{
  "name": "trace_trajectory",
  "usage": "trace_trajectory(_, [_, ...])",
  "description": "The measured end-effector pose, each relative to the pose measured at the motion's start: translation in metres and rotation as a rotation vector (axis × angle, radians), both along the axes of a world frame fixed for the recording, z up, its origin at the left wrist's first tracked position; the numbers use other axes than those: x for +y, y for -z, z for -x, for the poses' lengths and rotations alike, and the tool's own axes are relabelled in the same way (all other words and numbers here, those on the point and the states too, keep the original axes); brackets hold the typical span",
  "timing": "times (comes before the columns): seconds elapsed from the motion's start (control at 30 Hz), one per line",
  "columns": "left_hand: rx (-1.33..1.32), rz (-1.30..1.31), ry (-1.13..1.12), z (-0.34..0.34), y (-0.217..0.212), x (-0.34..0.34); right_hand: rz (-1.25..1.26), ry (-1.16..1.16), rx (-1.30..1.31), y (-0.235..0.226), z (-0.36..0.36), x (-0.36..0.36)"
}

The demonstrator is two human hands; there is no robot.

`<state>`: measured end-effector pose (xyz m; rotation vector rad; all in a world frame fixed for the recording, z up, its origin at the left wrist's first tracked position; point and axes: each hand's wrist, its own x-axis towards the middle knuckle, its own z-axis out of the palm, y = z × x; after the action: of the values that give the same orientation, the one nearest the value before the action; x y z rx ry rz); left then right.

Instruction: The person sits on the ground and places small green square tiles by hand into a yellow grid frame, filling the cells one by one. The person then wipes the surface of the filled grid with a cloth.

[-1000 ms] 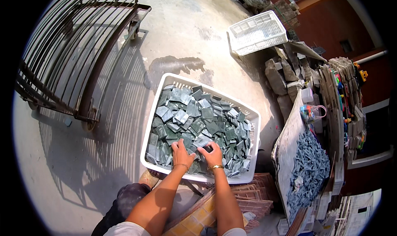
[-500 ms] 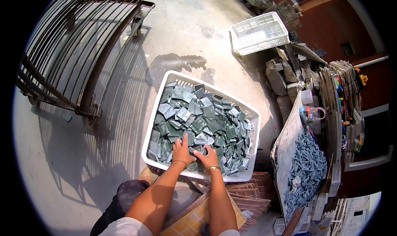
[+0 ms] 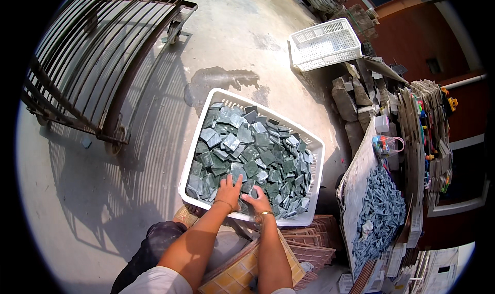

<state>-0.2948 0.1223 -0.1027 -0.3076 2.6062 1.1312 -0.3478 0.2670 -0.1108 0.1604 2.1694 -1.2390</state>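
On the sunlit concrete floor (image 3: pixel 232 26), green tiles (image 3: pixel 261 140) fill the white crate (image 3: pixel 304 221) near me; my left fingers (image 3: pixel 238 182) spread loosely over them, my right fingers' (image 3: pixel 259 192) grip I cannot tell. Left, a barred cart (image 3: pixel 110 120); far right, a red wall (image 3: pixel 412 36).

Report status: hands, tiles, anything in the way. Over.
Left hand open on the tiles. Right hand beside it, grip unclear. Tiles heaped in white crate. Hands hide part of the heap.

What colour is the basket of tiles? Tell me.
The basket is white; it shows best in the head view.
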Motion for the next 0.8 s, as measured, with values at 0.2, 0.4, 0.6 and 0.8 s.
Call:
trace_trajectory(0.2, [0.088,0.08,0.0,-0.006,0.01,0.004,-0.096,-0.091,0.212,0.003,-0.007,-0.006])
trace_trajectory(0.4, [0.211,-0.074,0.021,-0.006,0.014,-0.011,-0.01,-0.055,0.213,-0.014,-0.005,-0.014])
trace_trajectory(0.6, [0.191,-0.188,0.032,0.001,0.009,-0.02,0.098,-0.042,0.171,-0.018,0.003,-0.012])
trace_trajectory(0.8, [0.301,-0.211,0.025,0.017,-0.021,-0.018,0.122,-0.149,0.373,-0.047,0.018,-0.006])
